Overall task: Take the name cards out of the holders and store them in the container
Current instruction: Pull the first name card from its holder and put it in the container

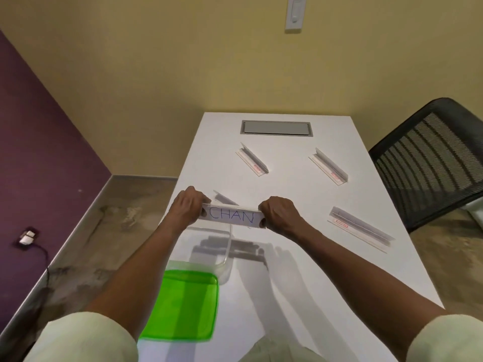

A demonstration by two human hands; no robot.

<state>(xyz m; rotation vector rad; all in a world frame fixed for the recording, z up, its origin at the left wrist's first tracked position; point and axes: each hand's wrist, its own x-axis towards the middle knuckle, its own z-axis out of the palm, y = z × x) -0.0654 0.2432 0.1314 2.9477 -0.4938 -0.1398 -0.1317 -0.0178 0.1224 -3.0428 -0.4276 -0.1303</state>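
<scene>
- Both hands up over the white table (300, 257), holding one name card (232, 216) marked "CHAN" between them.
- Left hand (187, 207) pinches the card's left end, fingers curled round it; right hand (278, 212) pinches the right end the same way.
- Card is in the air, level, just above the far rim of the clear container (226, 250). Not in it yet.
- Container is open, at the near left of the table; its green lid (183, 305) lies flat just in front of it, touching or nearly so.
- Container contents: can't tell. Dark patches through the wall look like shadows or reflections, not clearly cards.
- One holder (224, 198) sits right behind the card, mostly hidden; probably the one this card belongs to, but whether it is empty I can't see.
- Three more holders: far left holder (252, 159), far right holder (328, 166), near right holder (362, 229). All lying apart from each other, none touched.
- From this angle I can't tell whether those three have cards in them; only red stickers show.
- Judgement: step in hand is dropping the CHAN card into the container. Card is out of a holder, so the pull part is done for this one.
- Left: lower and release this card, check the other three holders, then maybe the lid, though the task doesn't ask for it.
- Overall: somewhere mid-task; exact count done is not readable here.
</scene>
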